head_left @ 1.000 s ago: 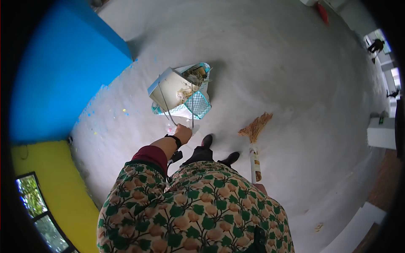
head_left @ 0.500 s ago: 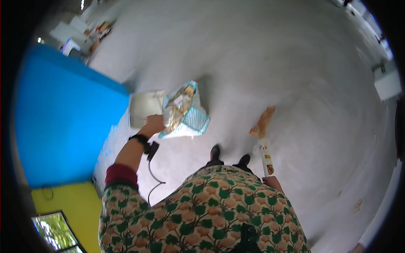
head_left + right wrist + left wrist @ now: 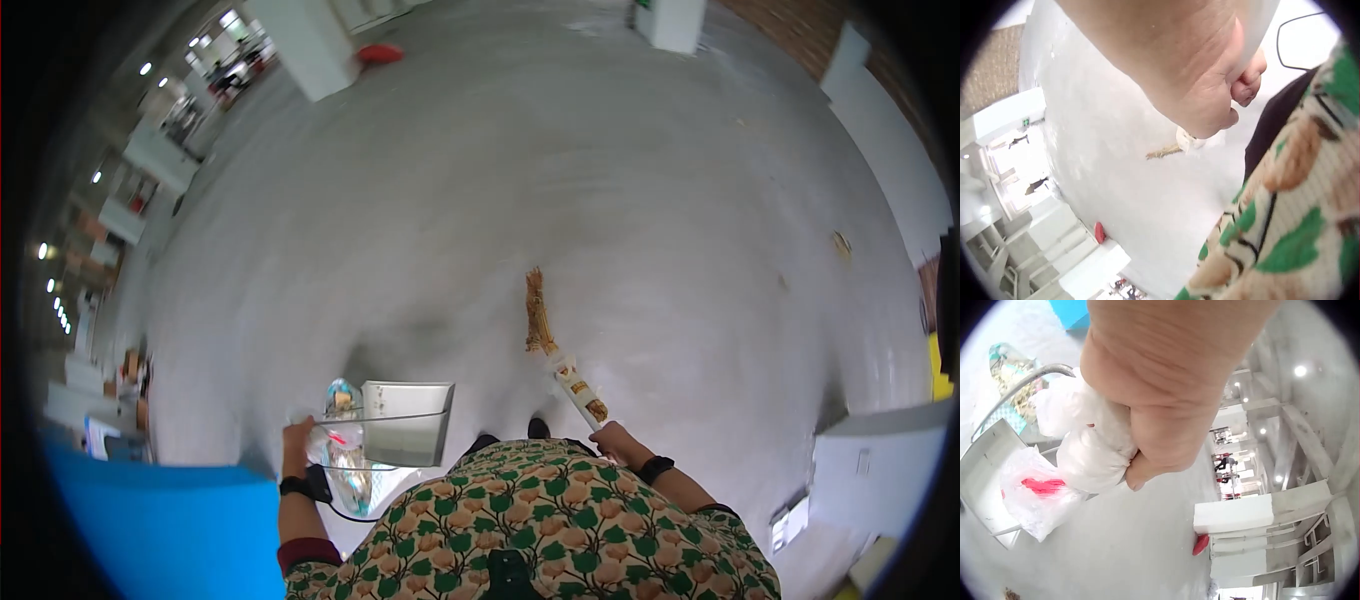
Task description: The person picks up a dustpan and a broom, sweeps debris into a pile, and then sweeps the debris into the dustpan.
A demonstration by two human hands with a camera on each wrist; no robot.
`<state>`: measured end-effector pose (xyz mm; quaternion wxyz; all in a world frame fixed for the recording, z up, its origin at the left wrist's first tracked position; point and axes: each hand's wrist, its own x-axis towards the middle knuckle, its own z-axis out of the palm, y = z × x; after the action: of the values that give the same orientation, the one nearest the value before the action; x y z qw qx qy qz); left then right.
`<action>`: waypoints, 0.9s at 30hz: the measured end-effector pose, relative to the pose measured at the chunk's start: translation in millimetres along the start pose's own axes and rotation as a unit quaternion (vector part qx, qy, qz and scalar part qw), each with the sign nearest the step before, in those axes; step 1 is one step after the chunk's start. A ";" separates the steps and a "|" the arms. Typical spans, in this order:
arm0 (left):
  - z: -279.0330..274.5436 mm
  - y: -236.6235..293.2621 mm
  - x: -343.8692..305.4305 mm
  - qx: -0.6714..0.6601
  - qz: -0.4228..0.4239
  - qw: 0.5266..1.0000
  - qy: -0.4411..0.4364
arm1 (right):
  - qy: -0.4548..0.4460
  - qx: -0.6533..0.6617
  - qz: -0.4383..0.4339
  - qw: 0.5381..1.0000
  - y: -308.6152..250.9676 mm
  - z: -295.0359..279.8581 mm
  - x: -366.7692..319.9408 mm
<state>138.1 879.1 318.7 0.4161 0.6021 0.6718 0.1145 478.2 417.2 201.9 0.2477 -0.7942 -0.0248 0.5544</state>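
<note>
The left hand (image 3: 298,440) grips the wire handle of a white metal dustpan (image 3: 405,425); in the left wrist view its fingers curl round white plastic wrapping (image 3: 1094,440) on that handle, and a clear bag with a red patch (image 3: 1044,485) hangs beside it. Behind the dustpan stands a teal and white bag (image 3: 345,480) with straw and litter in it. At the right, the right hand (image 3: 622,445) holds the white wrapped handle of a straw broom (image 3: 538,315), its bristles pointing away from the body. In the right wrist view the fingers (image 3: 1247,84) are curled.
A blue block (image 3: 170,520) stands at the lower left. White pillars (image 3: 305,45) and a red object (image 3: 380,54) are far ahead on the grey floor. A white cabinet (image 3: 880,470) stands at the right, and a small scrap (image 3: 842,243) lies on the floor.
The view has turned. The left hand and the dustpan have come away from over the bag, and the dustpan now hangs nearer the body. The broom has swung leftward, still held by the right hand.
</note>
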 end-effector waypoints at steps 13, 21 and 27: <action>200.0 122.8 116.9 -0.173 -0.065 0.918 -0.351 | 0.111 0.236 0.132 0.956 -52.3 20.5 -69.6; 304.5 239.7 157.0 -0.024 0.011 0.889 -0.457 | 0.226 0.402 0.208 0.862 -88.9 24.4 -113.5; 391.2 321.4 201.0 0.222 0.299 0.787 -0.491 | 0.287 0.505 0.235 0.779 -127.4 54.6 -104.8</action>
<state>654.4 1004.9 199.0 0.4895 0.8236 0.1698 -0.2308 419.2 515.9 332.2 0.4708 -0.6590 0.5182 0.2748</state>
